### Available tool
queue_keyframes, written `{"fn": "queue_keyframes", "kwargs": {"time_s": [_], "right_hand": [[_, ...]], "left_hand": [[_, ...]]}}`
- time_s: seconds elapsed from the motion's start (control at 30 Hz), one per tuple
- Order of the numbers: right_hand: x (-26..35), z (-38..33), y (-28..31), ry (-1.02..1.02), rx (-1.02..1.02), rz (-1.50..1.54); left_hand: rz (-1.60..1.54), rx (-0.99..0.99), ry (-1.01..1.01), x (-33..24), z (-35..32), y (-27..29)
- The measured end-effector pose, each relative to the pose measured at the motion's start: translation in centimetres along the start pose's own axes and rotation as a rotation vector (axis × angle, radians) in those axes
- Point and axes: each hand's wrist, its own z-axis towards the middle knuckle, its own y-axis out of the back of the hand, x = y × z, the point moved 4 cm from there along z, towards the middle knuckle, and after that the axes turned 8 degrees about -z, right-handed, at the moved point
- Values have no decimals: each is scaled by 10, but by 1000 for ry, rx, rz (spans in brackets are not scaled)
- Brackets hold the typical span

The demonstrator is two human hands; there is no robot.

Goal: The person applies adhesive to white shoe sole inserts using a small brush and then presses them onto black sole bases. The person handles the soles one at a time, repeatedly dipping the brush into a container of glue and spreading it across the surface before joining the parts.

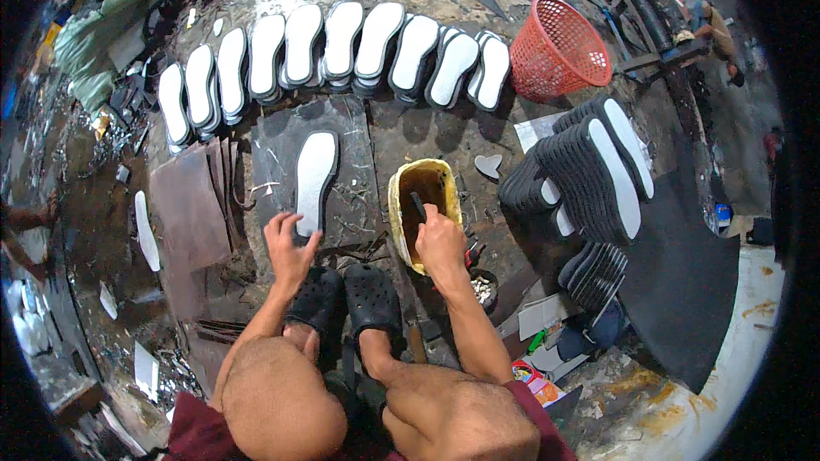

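Observation:
A white-topped shoe sole (317,172) with a dark edge lies on a dark flat sheet (348,132) in front of me. My left hand (289,243) is at its near end, fingers spread and curved, holding nothing; whether a fingertip touches the sole I cannot tell. Over a yellow-rimmed tub (395,205) with brown insides, my right hand (440,239) is closed around a dark stick-like tool (418,202). The tool's lower end is hidden, so its kind does not show.
Stacks of white-topped soles (340,38) form an arc beyond the sheet. A red perforated basket (559,47) stands far right, near piled dark soles (576,175). Brown sheets (184,205) lie at left. A small bowl of whitish bits (483,288) sits beside my right forearm.

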Motion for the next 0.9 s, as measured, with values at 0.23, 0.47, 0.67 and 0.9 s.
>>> {"fn": "queue_keyframes", "kwargs": {"time_s": [0.23,0.47,0.67,0.9], "right_hand": [[-44,-50,117,107,-210,264],[-72,-92,86,32,11,-237],[0,3,110,212,-515,-49],[154,131,-50,132,-74,751]], "left_hand": [[18,41,91,28,-15,-2],[11,29,56,33,-3,6],[133,108,-80,20,-13,23],[415,413,-113,-7,-15,17]]}}
